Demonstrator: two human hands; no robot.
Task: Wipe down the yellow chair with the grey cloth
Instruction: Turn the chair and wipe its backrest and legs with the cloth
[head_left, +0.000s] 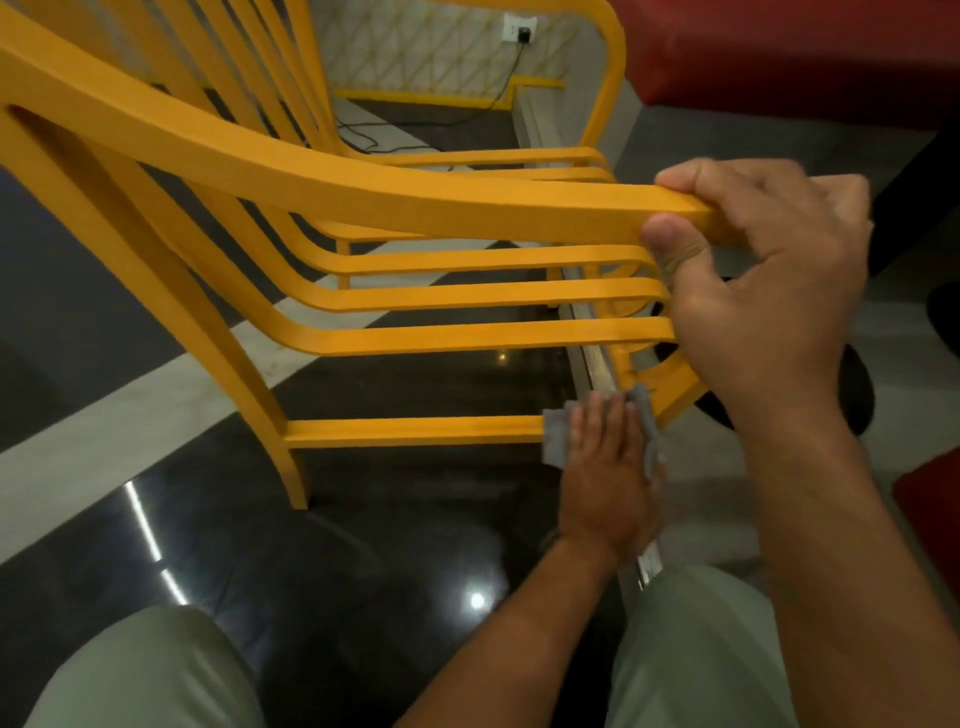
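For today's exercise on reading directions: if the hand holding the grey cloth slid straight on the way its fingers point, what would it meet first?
Probably the yellow chair's lower rung: the left hand already presses the grey cloth there.

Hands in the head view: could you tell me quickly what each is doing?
Left hand: pressing the grey cloth on the yellow chair.
Right hand: gripping the chair.

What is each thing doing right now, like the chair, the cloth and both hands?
yellow chair: tipped over, held at the front
grey cloth: pressed against the chair's lower rail
left hand: flat on the cloth
right hand: gripping the seat's front edge
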